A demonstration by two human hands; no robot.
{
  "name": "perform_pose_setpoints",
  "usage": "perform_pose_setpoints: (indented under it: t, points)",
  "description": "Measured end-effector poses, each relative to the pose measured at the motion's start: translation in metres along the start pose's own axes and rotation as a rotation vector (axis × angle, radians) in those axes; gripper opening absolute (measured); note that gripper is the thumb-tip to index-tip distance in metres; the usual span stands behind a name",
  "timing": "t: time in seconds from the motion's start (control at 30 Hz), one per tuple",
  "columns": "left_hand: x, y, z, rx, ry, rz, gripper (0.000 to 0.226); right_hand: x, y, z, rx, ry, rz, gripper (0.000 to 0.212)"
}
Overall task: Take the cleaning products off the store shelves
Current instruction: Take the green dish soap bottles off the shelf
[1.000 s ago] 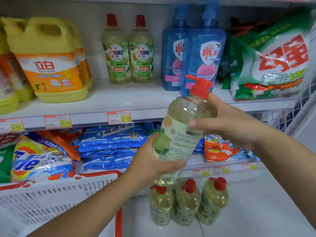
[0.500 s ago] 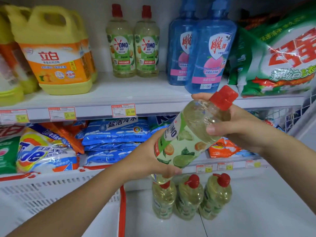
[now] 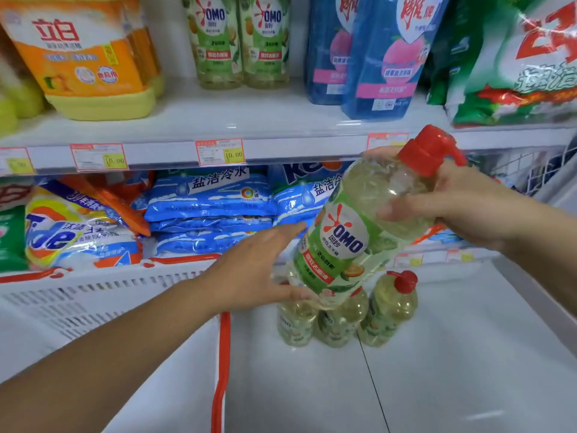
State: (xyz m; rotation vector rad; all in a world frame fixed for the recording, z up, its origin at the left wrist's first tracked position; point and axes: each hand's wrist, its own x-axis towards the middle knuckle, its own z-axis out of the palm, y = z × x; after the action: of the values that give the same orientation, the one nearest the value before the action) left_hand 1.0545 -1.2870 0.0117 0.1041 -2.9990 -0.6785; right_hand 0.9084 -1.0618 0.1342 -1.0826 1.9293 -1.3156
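Note:
A clear OMO bottle (image 3: 352,235) with pale yellow liquid, a green label and a red pump cap is tilted in front of the shelves. My right hand (image 3: 462,207) grips its upper body just below the cap. My left hand (image 3: 249,270) is open with fingers spread, its fingertips resting against the bottle's bottom left side. Three more bottles of the same kind (image 3: 343,317) stand on the white lowest shelf below it. Two OMO bottles (image 3: 240,42) stand on the upper shelf.
A white basket (image 3: 93,304) with a red handle sits at lower left. The upper shelf holds a yellow jug (image 3: 87,57), blue bottles (image 3: 374,57) and green-white detergent bags (image 3: 515,64). The middle shelf holds blue bags (image 3: 212,210) and a Tide bag (image 3: 75,235).
The bottle has turned so its OMO label faces me and its cap points up right. My left hand has loosened its grasp and opened. The view has moved closer and lower.

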Motion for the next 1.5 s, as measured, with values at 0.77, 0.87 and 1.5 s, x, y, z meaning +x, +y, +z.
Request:
perform_pose_setpoints:
  t: [0.77, 0.87, 1.5]
  points:
    - [-0.03, -0.052, 0.078, 0.247, -0.248, 0.232, 0.063, -0.037, 0.206, 0.153, -0.212, -0.192, 0.374, 0.086]
    - [-0.026, -0.053, 0.077, 0.242, -0.232, 0.237, 0.062, -0.033, 0.203, 0.144, -0.233, -0.333, 0.44, 0.095]
    - [0.069, -0.092, -0.119, 0.304, 0.734, -0.11, 0.045, 0.163, -0.038, 0.039, -0.055, 0.261, -0.195, 0.018]
